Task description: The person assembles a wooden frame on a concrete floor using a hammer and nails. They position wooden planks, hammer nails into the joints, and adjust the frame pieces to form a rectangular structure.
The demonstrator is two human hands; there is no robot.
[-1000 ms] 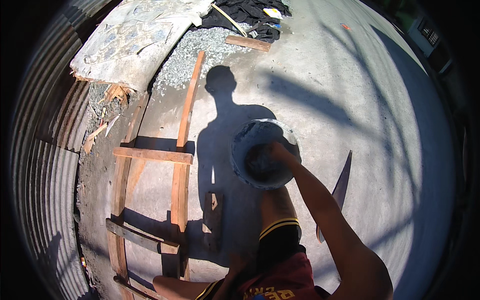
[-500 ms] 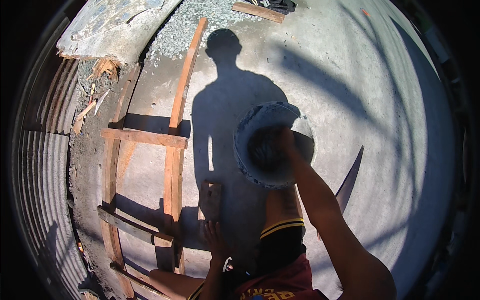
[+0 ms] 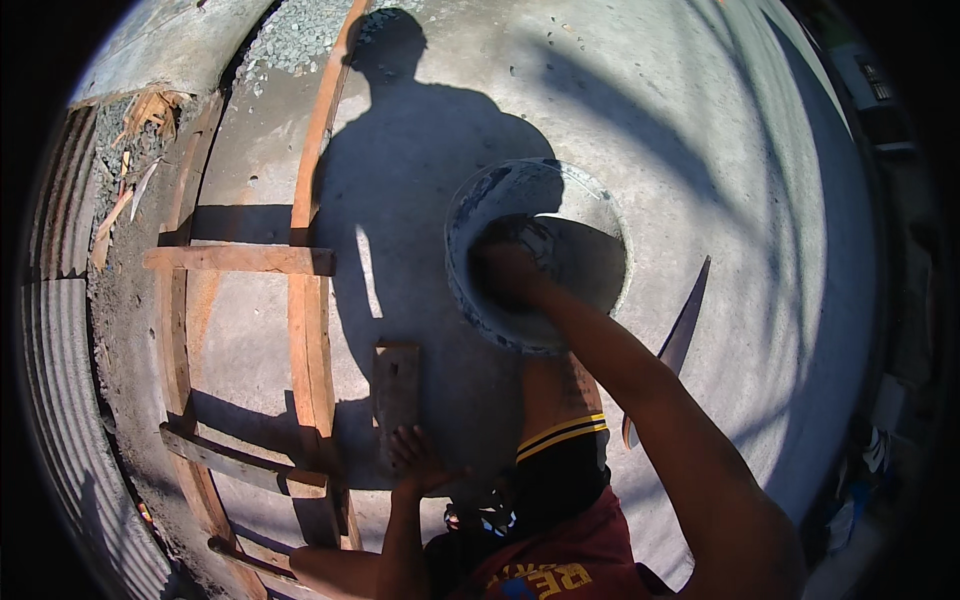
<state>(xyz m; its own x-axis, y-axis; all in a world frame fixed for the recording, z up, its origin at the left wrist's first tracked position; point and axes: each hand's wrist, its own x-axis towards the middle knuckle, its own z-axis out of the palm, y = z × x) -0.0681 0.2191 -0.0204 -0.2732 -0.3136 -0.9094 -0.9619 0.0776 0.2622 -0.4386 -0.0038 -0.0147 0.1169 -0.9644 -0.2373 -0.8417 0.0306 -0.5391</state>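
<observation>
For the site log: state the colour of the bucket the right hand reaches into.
The bucket is pale grey, cement-smeared, its inside shadowed; the right hand reaches in. Head view.

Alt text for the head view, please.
Right hand reaches into a grey bucket above a sunlit concrete floor; left hand rests on a wooden float. A wooden frame lies left.

Site: outdoor construction yard | You stand on a fresh concrete slab [image 3: 700, 150] | wooden formwork [image 3: 300, 300] frames it | gravel pile [image 3: 295, 40] and corrugated metal sheeting [image 3: 55, 330] border it
</observation>
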